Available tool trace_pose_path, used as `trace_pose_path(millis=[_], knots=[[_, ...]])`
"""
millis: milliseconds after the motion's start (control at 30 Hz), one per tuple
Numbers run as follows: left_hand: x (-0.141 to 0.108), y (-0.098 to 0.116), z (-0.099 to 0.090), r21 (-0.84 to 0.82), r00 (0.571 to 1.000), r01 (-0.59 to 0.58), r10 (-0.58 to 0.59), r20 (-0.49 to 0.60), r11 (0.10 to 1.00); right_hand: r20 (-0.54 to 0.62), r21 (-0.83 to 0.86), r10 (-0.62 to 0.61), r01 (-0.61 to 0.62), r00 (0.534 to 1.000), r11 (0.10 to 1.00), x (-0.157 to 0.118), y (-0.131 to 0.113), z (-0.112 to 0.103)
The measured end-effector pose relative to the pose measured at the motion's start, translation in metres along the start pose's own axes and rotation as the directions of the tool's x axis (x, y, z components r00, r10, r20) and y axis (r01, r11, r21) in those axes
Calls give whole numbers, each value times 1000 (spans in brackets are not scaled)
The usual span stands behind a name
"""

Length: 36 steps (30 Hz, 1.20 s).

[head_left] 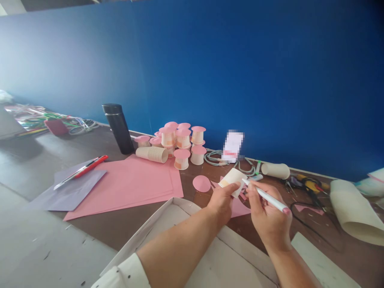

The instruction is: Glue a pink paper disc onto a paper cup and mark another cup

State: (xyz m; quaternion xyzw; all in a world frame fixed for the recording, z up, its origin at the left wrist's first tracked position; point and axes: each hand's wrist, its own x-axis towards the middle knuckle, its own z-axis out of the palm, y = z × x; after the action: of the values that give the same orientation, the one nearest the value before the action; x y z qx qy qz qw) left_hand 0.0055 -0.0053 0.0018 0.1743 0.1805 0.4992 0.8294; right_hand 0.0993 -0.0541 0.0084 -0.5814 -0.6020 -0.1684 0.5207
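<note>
My left hand [221, 203] is closed around a small white paper cup [233, 177], which lies tilted in its grip above the dark table. In my right hand [270, 222] is a white marker pen [268, 198] with a pink end. The pen's tip is at the cup's side; whether it touches cannot be told. Just left of the cup, a pink paper disc [201, 183] lies on the table. Pink paper scraps [239, 209] lie partly hidden beneath my hands. Behind them stand several upturned paper cups [181, 163] topped with pink paper discs.
A nested stack of cups [151, 154] lies by a black flask [118, 130]. Pink sheets [132, 184] and a red utility knife [90, 167] are on the left. A phone [232, 146] leans at the blue wall. A shallow white box [237, 256] sits under my forearms.
</note>
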Motion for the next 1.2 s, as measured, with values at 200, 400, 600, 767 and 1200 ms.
trace_pose_path(millis=[200,400,600,767,1200], knots=[[-1,0,1,1,1000,3,-3,6,1000,0,6,-12,12,1000,1000,1,-1,0],[-2,2,2,10,1000,-7,7,27,1000,-4,5,-14,14,1000,1000,1,-3,0],[-3,3,1,19,1000,29,-28,-4,999,-9,15,-1,1,1000,1000,1,-3,0],[-2,1,0,18,1000,6,-6,17,1000,0,5,-3,3,1000,1000,1,-2,1],[-1,0,-1,18,1000,-13,13,11,1000,-4,66,76,-76,997,995,-2,0,1]])
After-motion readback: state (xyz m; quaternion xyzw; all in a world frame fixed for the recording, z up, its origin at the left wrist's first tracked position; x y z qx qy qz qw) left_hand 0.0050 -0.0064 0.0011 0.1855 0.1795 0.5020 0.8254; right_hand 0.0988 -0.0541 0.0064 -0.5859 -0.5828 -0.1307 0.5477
